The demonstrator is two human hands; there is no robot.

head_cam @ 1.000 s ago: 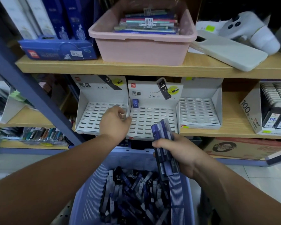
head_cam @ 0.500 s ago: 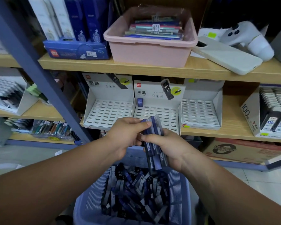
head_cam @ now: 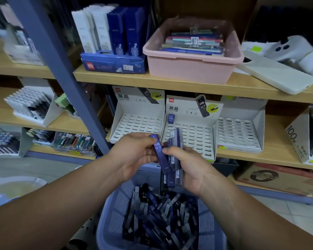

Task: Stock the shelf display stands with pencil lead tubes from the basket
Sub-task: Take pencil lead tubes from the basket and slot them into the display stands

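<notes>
Blue tubes everywhere! Which hand has what?

The right hand (head_cam: 190, 168) grips a bunch of tubes (head_cam: 176, 141). Its fingers wrap round them, and they stand almost straight up. Its thumb lies on one more, the HB 0.7 tube (head_cam: 160, 154).

And the left hand?

The left hand (head_cam: 132, 156) pinches that HB 0.7 tube near its top, so both hands touch it. The two hands are close together.

What is under the hands?

A pale purple basket (head_cam: 112, 213). It is full of loose tubes (head_cam: 157, 213), dark blue and black, all jumbled up.

Where are the stands?

Three white stands sit side by side on the wooden shelf (head_cam: 278, 156) behind the hands. The left stand (head_cam: 137, 123) and the right stand (head_cam: 237, 132) show rows of little slots. The middle stand (head_cam: 193, 138) is right behind the bunch. One single blue tube (head_cam: 171, 118) stands in its back left corner.

What is higher up?

On the top shelf (head_cam: 170, 81) there is a pink tub (head_cam: 188, 67) with flat packs piled inside. Just left of it a blue box (head_cam: 114, 64) holds white packs and dark blue packs standing up. To the right lies a flat pale case (head_cam: 276, 74).

And that big slanted thing?

That is a grey-blue post (head_cam: 61, 78). It runs across the left side, in front of the shelves.
</notes>
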